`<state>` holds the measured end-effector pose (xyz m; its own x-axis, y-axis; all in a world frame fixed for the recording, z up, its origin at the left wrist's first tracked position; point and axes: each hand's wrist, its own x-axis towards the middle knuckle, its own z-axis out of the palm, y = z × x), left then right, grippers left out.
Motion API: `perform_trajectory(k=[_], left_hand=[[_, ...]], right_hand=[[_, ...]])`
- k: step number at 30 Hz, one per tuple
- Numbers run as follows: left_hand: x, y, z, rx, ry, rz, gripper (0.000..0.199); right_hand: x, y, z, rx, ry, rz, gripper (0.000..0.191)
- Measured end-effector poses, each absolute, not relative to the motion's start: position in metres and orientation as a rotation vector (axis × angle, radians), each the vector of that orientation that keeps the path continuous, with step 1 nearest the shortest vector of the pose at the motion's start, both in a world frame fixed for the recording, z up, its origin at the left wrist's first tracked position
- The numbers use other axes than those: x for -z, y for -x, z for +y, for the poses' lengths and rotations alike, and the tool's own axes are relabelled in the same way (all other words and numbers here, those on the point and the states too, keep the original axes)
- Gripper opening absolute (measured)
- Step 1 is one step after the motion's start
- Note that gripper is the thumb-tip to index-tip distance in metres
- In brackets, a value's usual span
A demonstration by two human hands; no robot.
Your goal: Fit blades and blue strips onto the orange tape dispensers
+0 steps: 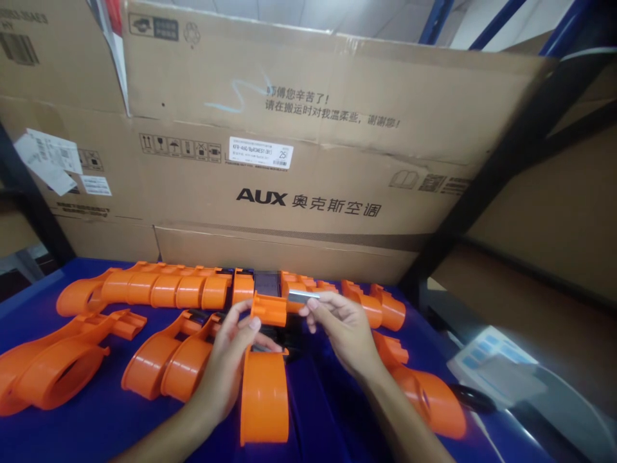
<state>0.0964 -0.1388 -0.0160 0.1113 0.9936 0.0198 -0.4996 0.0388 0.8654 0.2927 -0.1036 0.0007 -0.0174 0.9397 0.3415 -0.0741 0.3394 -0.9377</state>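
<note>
An orange plastic tape dispenser [265,399] is held upright by my left hand [236,347], thumb and fingers closed around its upper part. Its round drum hangs below and its ribbed top piece [268,310] points up. Between the thumb and fingers of my right hand [340,321] is a small flat metal strip [303,296]. The strip lies close to the right of the ribbed top piece; whether they touch, I cannot tell. Something dark behind the dispenser is partly hidden by my hands.
Orange dispensers [164,289] stand in a row along the back of the blue table [29,444]. Several more lie at left [62,373] and right [429,399]. A large cardboard box [193,186] walls off the back. At far right sits a pale blue-and-white packet [496,360].
</note>
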Motion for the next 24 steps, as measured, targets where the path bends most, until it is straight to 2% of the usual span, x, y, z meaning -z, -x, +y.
perform_trajectory(k=[6,18,24], left_hand=[[0.017,-0.097,-0.139,-1.336,-0.843,0.747,0.048],[0.028,-0.096,-0.135,-1.346,-0.88,0.859,0.06],[0.026,-0.096,-0.137,-1.33,-0.977,0.877,0.067]], right_hand=[[-0.002,-0.291,-0.103,-0.935,0.911,-1.381,0.02],[-0.002,-0.29,-0.109,-0.937,0.944,-1.48,0.024],[-0.001,-0.28,-0.117,-0.683,1.068,-1.628,0.035]])
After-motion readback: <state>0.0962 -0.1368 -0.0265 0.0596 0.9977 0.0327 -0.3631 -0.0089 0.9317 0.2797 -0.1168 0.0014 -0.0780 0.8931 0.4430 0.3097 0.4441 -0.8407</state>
